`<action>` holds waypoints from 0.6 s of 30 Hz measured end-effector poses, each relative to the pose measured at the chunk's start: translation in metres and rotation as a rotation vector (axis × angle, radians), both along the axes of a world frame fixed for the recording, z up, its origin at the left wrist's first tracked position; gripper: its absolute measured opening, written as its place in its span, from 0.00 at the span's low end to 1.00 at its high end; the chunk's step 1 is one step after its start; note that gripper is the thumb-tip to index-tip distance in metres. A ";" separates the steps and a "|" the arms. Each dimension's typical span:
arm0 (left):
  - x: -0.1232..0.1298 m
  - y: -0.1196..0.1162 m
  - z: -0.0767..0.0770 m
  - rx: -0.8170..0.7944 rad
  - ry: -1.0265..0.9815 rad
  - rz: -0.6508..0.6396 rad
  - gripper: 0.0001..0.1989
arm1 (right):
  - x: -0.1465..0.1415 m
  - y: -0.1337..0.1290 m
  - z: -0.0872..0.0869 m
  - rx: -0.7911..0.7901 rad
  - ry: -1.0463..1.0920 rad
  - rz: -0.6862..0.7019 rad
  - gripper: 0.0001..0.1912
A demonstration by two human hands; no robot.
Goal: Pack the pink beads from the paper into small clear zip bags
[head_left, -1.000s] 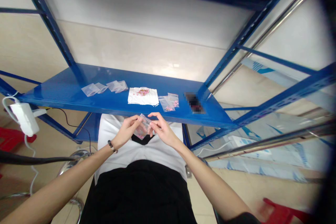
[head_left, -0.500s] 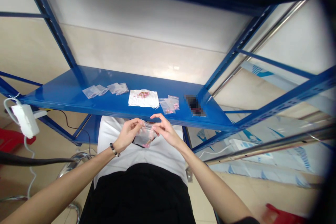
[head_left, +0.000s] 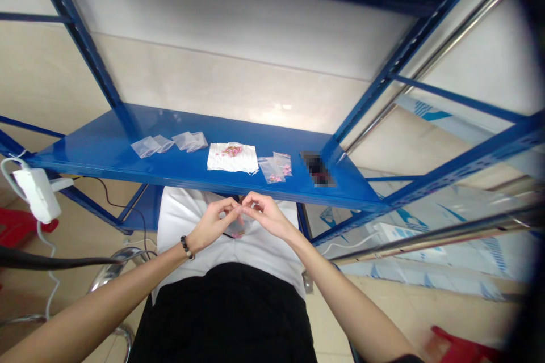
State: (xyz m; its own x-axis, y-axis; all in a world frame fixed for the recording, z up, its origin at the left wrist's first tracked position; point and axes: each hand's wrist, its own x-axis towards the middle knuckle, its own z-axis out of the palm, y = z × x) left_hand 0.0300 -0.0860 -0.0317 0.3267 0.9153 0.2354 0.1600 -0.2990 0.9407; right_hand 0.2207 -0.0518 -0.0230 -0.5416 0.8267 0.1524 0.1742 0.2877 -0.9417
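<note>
Over my lap, my left hand and my right hand meet at the fingertips, both pinching the top of a small clear zip bag. Small pink pieces show at the bag's bottom; the fingers hide its upper edge. Beyond the hands, a white paper sheet on the blue shelf carries a little heap of pink and gold beads. To its right lie two clear bags with pink pieces inside.
Several flat clear bags lie on the left of the blue shelf. A blurred dark phone-like object rests near the right end. A white power strip hangs at left, and red stools stand at both sides.
My hands have come together along the bag's top, with the right fingers now curled in beside the left. Much of the bag has become covered by them.
</note>
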 end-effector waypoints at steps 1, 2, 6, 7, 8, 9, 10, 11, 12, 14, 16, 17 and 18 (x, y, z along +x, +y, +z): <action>0.000 0.000 0.000 0.007 0.014 -0.001 0.15 | 0.001 0.001 0.000 -0.002 -0.012 0.008 0.12; 0.000 0.000 0.000 0.010 0.023 -0.003 0.15 | 0.002 0.001 0.001 -0.005 -0.023 0.014 0.12; -0.001 0.000 0.003 0.000 0.025 -0.024 0.15 | 0.004 0.000 0.003 -0.013 -0.056 0.030 0.11; -0.001 0.000 0.004 -0.005 0.024 -0.025 0.15 | 0.005 0.000 0.004 -0.011 -0.065 0.031 0.10; -0.002 0.000 0.004 -0.008 0.025 -0.023 0.15 | 0.005 -0.001 0.005 -0.007 -0.074 0.027 0.10; -0.002 0.000 0.005 -0.008 0.027 -0.018 0.15 | 0.004 -0.001 0.006 0.002 -0.083 0.020 0.10; -0.003 0.000 0.005 -0.007 0.032 -0.011 0.15 | 0.004 -0.002 0.006 0.013 -0.092 0.009 0.10; -0.003 0.001 0.005 -0.003 0.038 -0.001 0.15 | 0.004 -0.002 0.007 0.024 -0.098 -0.003 0.10; -0.003 0.001 0.005 0.002 0.045 0.012 0.15 | 0.003 -0.002 0.007 0.033 -0.102 -0.015 0.10; -0.004 0.002 0.004 0.006 0.052 0.047 0.14 | 0.002 -0.001 0.006 0.037 -0.104 -0.030 0.11; -0.004 0.003 0.002 -0.008 0.040 0.084 0.14 | 0.002 -0.001 0.005 0.028 -0.103 -0.026 0.11; -0.004 0.003 0.002 -0.013 0.031 0.097 0.14 | 0.002 0.000 0.004 0.023 -0.102 -0.021 0.11; -0.005 0.003 0.002 -0.016 0.025 0.102 0.14 | 0.002 0.000 0.003 0.021 -0.102 -0.017 0.10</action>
State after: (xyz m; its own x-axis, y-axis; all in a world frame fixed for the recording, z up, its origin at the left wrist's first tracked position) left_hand 0.0255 -0.0832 -0.0295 0.2370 0.9477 0.2138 0.2120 -0.2652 0.9406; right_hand 0.2230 -0.0520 -0.0199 -0.5412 0.8331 0.1144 0.2735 0.3030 -0.9129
